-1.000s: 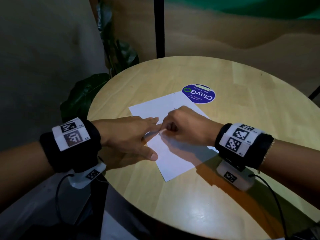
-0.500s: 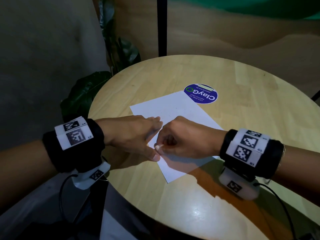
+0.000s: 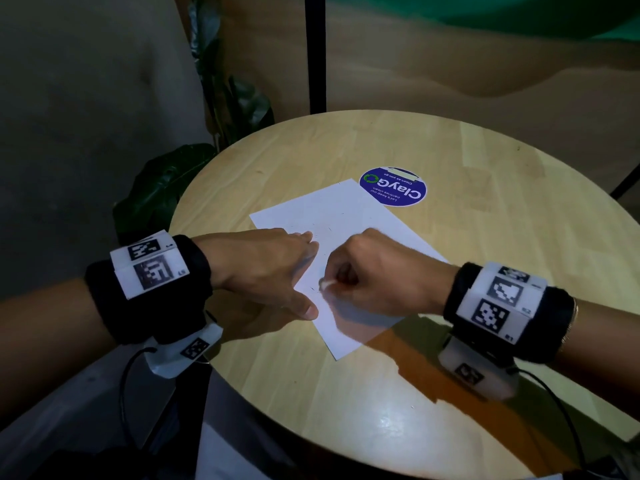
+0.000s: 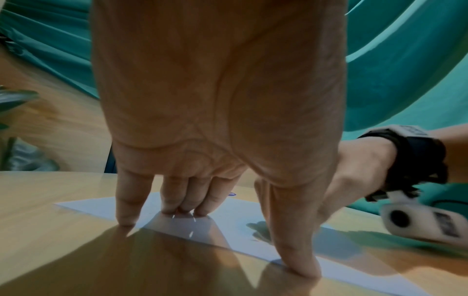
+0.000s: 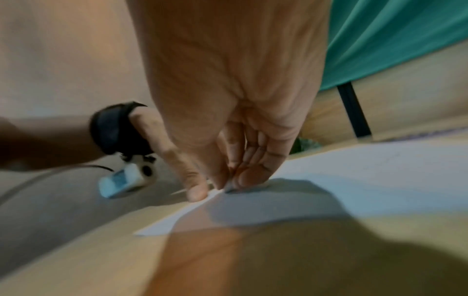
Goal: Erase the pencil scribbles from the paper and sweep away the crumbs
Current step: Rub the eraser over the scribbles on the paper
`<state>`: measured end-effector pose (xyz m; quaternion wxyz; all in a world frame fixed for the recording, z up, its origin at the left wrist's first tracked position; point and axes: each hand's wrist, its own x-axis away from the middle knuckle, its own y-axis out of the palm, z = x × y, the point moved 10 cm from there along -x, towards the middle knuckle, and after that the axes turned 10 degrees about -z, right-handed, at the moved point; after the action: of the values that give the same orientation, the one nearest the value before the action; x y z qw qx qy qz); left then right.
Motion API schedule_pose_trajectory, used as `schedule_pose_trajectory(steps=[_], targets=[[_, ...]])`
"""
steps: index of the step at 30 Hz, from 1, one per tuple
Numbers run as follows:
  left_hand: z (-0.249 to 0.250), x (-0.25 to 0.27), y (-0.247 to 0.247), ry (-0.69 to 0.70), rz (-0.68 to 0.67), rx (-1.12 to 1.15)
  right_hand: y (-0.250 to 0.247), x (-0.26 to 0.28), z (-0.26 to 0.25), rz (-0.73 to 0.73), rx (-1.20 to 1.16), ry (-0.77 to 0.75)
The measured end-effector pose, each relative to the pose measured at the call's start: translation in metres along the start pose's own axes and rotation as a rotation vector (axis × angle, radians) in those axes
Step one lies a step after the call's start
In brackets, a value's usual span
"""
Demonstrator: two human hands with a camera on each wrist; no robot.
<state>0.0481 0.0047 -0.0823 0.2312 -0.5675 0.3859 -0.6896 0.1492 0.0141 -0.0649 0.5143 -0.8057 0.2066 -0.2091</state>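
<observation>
- Paper (image 3: 346,237): lies flat on the round table (image 3: 485,271), beside a blue sticker (image 3: 393,187).
- Left hand (image 3: 266,268): fingers straight, spread, pressing the paper's left edge.
- Right hand (image 3: 374,271): curled around a small white eraser (image 3: 325,284) (tip on the paper).

My head view looks down across the round worktop (image 3: 450,161); both wrist views sit low and close, sharing the paper (image 3: 339,216) with it.

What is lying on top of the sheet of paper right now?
On the paper: the left hand with fingers spread, pressing it flat, and the right hand holding a small white eraser against it. A few faint pencil marks show; anything beneath the hands is hidden.
</observation>
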Motion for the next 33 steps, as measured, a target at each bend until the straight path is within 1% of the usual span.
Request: schedule_pose_trajectory(steps=[1, 2, 5, 6, 7, 10, 11, 13, 15, 16, 19, 20, 22, 24, 28, 29, 31, 32, 33], targets=[[-0.001, 0.0, 0.0, -0.001, -0.007, -0.005, 0.007, 0.002, -0.007, -0.034, -0.014, -0.024], [0.0, 0.0, 0.0, 0.0, -0.01, -0.001, 0.008, 0.005, -0.01, -0.038, -0.018, -0.023], [0.001, 0.0, 0.0, 0.0, 0.005, 0.016, -0.011, 0.001, 0.016, 0.06, 0.053, 0.107], [0.002, 0.001, -0.001, 0.0, 0.014, 0.014, -0.015, 0.001, 0.019, 0.075, 0.054, 0.113], [0.003, 0.0, 0.0, -0.002, 0.014, 0.014, -0.015, 0.001, 0.016, 0.065, 0.051, 0.098], [0.002, 0.001, 0.0, -0.002, 0.008, 0.01, 0.002, 0.008, -0.007, -0.027, 0.021, 0.007], [0.003, 0.001, 0.0, 0.002, 0.012, 0.006, 0.002, 0.009, -0.007, -0.023, 0.031, 0.007], [0.005, 0.001, -0.001, 0.0, 0.019, 0.008, -0.012, 0.006, 0.012, 0.043, 0.073, 0.081], [0.006, 0.001, -0.001, -0.006, 0.012, 0.008, -0.023, 0.006, 0.024, 0.097, 0.062, 0.109], [0.006, 0.001, -0.001, -0.011, 0.003, 0.003, -0.021, 0.006, 0.02, 0.082, 0.059, 0.094], [0.007, 0.003, -0.001, -0.001, -0.004, 0.0, 0.002, 0.013, -0.009, -0.028, 0.022, 0.007], [0.008, 0.003, -0.002, 0.005, 0.001, 0.003, 0.002, 0.013, -0.007, -0.024, 0.03, 0.018], [0.01, 0.004, -0.003, 0.007, -0.004, 0.002, -0.016, 0.007, 0.018, 0.063, 0.084, 0.111], [0.009, 0.004, -0.002, -0.003, -0.021, -0.011, -0.027, 0.006, 0.03, 0.112, 0.075, 0.129], [0.01, 0.008, -0.002, 0.001, -0.03, 0.003, -0.001, 0.014, -0.002, -0.005, 0.034, 0.022], [0.012, 0.008, -0.003, 0.003, -0.028, 0.004, -0.002, 0.015, 0.001, -0.003, 0.032, 0.039], [0.012, 0.008, -0.003, -0.005, -0.023, 0.004, -0.021, 0.009, 0.029, 0.075, 0.06, 0.136], [0.011, 0.007, -0.003, -0.013, -0.023, 0.003, -0.029, 0.008, 0.038, 0.111, 0.056, 0.159], [0.01, 0.006, -0.003, -0.018, -0.024, 0.004, -0.031, 0.007, 0.041, 0.117, 0.054, 0.158]])
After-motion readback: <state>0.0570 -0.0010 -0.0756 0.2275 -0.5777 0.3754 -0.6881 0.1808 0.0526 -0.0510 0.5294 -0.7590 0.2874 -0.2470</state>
